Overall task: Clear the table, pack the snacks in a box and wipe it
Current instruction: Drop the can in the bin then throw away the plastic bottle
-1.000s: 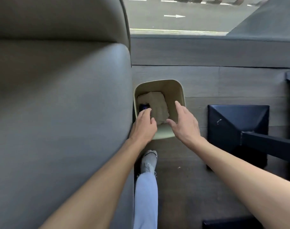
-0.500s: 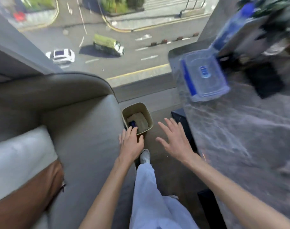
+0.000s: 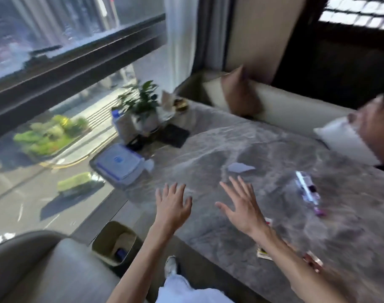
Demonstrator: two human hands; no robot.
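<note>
My left hand (image 3: pixel 172 205) and my right hand (image 3: pixel 241 207) hover with fingers spread and nothing in them over the near left part of the grey marble table (image 3: pixel 241 149). A clear plastic box with a blue-edged lid (image 3: pixel 119 165) sits at the table's left end. A crumpled white scrap (image 3: pixel 239 167) lies beyond my right hand. A shiny purple and white snack packet (image 3: pixel 307 189) lies to the right. Other wrappers (image 3: pixel 263 252) peek out beside my right forearm. Down on the floor stands a beige waste bin (image 3: pixel 114 241) holding paper and a dark item.
A potted plant (image 3: pixel 143 108), a bottle with a blue cap (image 3: pixel 117 121) and a dark mat (image 3: pixel 173 132) stand at the table's far left. A grey sofa (image 3: pixel 44 270) is at lower left. Another person sits at the right edge. A large window runs along the left.
My view has swung up from the waste bin on the floor to the table. Both hands have lifted away from the bin and now hover spread over the table's near edge.
</note>
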